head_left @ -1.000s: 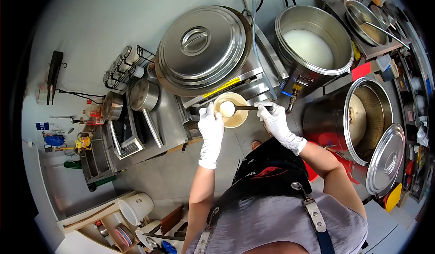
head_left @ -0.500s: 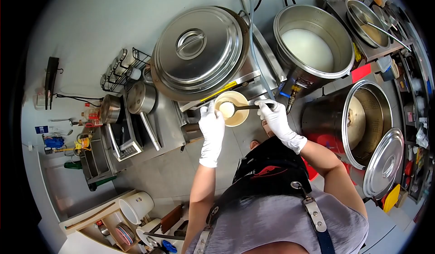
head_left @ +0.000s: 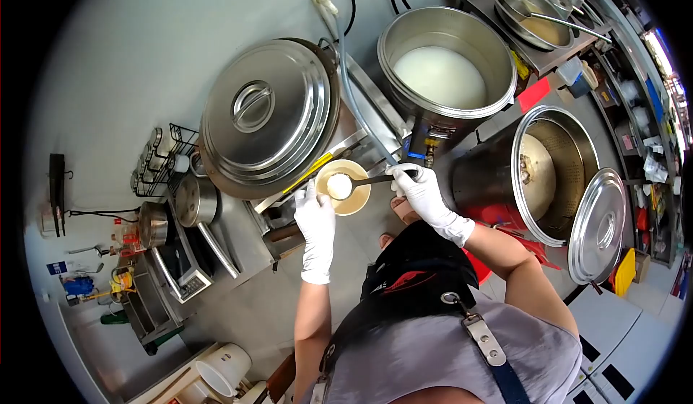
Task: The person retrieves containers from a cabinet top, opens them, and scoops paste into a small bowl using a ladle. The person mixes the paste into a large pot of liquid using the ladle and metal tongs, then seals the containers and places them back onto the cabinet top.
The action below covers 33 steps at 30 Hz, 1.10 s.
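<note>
The right hand (head_left: 422, 190) has its fingers closed around the handle end of one dark-handled scoop (head_left: 372, 180), whose long axis runs leftward, nearly straight across the body, so that its white-filled head lies within the outline of one cream bowl (head_left: 354, 203). The left hand (head_left: 315, 220), gripping that bowl at its left side, is nearer the scoop's head. Farther out stand two tall open pots (head_left: 498, 65) (head_left: 484, 173), two round lids (head_left: 289, 79) (head_left: 598, 225) and two saucepans (head_left: 196, 200) (head_left: 153, 224).
</note>
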### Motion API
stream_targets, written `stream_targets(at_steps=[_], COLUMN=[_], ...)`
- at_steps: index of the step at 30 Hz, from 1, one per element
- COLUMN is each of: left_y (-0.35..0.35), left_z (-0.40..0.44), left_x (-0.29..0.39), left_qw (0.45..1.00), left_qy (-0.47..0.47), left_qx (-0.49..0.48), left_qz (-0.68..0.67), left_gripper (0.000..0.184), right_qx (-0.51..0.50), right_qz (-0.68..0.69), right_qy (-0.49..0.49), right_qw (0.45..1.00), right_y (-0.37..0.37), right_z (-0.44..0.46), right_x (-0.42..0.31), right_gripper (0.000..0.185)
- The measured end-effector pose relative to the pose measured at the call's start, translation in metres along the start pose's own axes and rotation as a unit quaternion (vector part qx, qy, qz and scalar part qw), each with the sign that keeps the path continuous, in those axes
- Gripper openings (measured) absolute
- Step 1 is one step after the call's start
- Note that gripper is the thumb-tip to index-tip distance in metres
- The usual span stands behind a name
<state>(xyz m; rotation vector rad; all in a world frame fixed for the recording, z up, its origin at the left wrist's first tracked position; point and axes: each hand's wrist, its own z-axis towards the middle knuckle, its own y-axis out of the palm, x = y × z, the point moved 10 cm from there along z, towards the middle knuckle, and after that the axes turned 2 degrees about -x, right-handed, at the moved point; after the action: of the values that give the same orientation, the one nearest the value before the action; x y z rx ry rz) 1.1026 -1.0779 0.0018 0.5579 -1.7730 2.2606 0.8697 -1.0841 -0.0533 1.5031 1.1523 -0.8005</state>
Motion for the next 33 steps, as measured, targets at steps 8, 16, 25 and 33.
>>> stream_targets(at_steps=[8,16,25,33], left_y=[0.010,0.024,0.043,0.050], left_z=[0.008,0.021,0.041,0.053], left_x=[0.012,0.012,0.021,0.025], left_qw=[1.000,0.998,0.996,0.994], left_qy=[0.006,-0.018,-0.013,-0.018], left_qx=[-0.011,-0.037,-0.059,-0.077], left_qz=[-0.024,-0.050,-0.059,-0.073], left_gripper=[0.034,0.037,0.036,0.037], right_qx=[0.020,0.035,0.057,0.191], right_qz=[0.007,-0.017,-0.004,-0.073], right_qy=[0.007,-0.002,-0.004,-0.090], right_qw=[1.000,0.999,0.998,0.975], right_y=[-0.014,-0.032,-0.052,-0.125], right_z=[-0.001,0.007,0.027,0.071], right_x=[-0.005,-0.013,-0.042,-0.125], right_gripper=[0.016,0.018,0.018,0.019])
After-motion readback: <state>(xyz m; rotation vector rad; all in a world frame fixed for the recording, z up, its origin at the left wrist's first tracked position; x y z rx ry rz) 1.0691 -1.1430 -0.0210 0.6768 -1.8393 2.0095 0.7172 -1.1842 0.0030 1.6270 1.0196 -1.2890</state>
